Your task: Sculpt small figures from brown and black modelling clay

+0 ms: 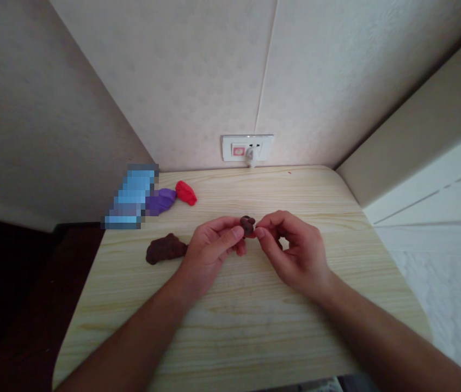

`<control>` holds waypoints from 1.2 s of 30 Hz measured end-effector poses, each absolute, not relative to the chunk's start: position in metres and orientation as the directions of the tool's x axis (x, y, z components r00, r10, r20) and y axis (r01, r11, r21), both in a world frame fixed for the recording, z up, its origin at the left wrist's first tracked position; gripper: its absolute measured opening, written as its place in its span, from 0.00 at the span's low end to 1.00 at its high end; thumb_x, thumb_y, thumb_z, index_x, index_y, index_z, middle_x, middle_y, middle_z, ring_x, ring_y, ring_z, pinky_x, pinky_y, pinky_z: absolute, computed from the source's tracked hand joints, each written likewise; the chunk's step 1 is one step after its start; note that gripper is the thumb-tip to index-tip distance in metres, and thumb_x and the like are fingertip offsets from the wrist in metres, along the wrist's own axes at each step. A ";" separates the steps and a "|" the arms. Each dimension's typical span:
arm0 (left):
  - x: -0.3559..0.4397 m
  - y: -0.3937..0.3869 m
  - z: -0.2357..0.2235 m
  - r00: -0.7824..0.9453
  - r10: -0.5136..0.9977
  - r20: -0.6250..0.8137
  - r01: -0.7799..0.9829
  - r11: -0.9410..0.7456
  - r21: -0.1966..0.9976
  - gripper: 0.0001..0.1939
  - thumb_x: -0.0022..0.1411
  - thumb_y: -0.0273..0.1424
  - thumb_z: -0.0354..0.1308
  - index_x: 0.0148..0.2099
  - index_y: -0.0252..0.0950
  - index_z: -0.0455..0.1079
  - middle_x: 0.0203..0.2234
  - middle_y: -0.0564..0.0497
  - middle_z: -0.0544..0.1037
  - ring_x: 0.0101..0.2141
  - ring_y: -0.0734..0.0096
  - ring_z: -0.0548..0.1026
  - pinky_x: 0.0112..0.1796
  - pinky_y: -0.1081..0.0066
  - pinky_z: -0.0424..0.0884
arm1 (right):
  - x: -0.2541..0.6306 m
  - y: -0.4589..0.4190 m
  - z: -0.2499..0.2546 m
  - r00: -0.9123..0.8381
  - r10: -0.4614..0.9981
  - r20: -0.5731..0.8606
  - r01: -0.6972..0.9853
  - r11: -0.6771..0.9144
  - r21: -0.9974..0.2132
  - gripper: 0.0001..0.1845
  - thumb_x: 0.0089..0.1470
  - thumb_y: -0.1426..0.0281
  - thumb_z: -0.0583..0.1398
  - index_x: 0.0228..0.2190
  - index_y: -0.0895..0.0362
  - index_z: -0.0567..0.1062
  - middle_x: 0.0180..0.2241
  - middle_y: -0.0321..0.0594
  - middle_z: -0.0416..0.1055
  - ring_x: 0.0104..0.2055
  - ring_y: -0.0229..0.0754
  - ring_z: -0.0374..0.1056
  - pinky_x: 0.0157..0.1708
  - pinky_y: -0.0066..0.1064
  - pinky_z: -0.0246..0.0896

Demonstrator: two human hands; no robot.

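Over the middle of the wooden table, my left hand (214,245) grips a small shaped piece of dark brown modelling clay (247,225) between thumb and fingers. The piece has rounded lumps. Close to its right side, my right hand (295,247) has thumb and index fingertip pinched together. What lies in that pinch, if anything, is too small to make out. A larger lump of brown clay (165,249) rests on the table left of my left hand, its right end partly hidden behind the hand.
Purple clay (160,202) and red clay (186,193) lie at the back left of the table (222,337), beside a pixelated phone-like object (132,196). A wall socket (247,148) with a plug sits just above the back edge. A dark object (315,384) shows at the front edge.
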State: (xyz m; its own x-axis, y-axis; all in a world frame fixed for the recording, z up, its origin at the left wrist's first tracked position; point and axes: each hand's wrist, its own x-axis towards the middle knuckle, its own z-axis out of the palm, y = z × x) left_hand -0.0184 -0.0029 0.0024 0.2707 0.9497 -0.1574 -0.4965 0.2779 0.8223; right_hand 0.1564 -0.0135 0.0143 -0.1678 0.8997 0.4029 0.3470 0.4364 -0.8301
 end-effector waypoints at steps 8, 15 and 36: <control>-0.018 -0.003 0.003 0.265 0.950 -0.163 -0.497 0.279 0.821 0.11 0.53 0.34 0.73 0.38 0.34 0.82 0.31 0.47 0.82 0.25 0.75 0.72 0.30 0.71 0.67 | 0.156 -0.012 0.015 -0.191 0.878 0.439 0.338 0.478 -0.810 0.03 0.61 0.73 0.63 0.39 0.56 0.77 0.30 0.38 0.76 0.25 0.34 0.66 0.22 0.28 0.63; -0.019 -0.003 0.004 0.256 0.951 -0.176 -0.492 0.285 0.823 0.12 0.52 0.34 0.74 0.38 0.34 0.82 0.30 0.48 0.82 0.25 0.75 0.71 0.29 0.71 0.66 | 0.156 -0.013 0.016 -0.194 0.858 0.475 0.349 0.513 -0.784 0.04 0.61 0.74 0.63 0.39 0.56 0.77 0.29 0.36 0.74 0.25 0.34 0.66 0.23 0.28 0.62; -0.018 -0.002 0.001 0.282 0.948 -0.147 -0.509 0.278 0.815 0.09 0.56 0.33 0.72 0.38 0.33 0.83 0.30 0.48 0.82 0.25 0.76 0.73 0.29 0.74 0.68 | 0.155 -0.013 0.013 -0.171 0.861 0.479 0.305 0.508 -0.805 0.10 0.59 0.75 0.65 0.43 0.57 0.77 0.29 0.35 0.75 0.23 0.33 0.66 0.21 0.26 0.61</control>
State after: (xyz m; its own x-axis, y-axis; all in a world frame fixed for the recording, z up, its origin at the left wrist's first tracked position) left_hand -0.0182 -0.0025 0.0005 0.2818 0.9481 -0.1475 -0.5090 0.2780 0.8147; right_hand 0.1550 -0.0130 0.0132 -0.1708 0.8611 0.4790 0.3047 0.5084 -0.8054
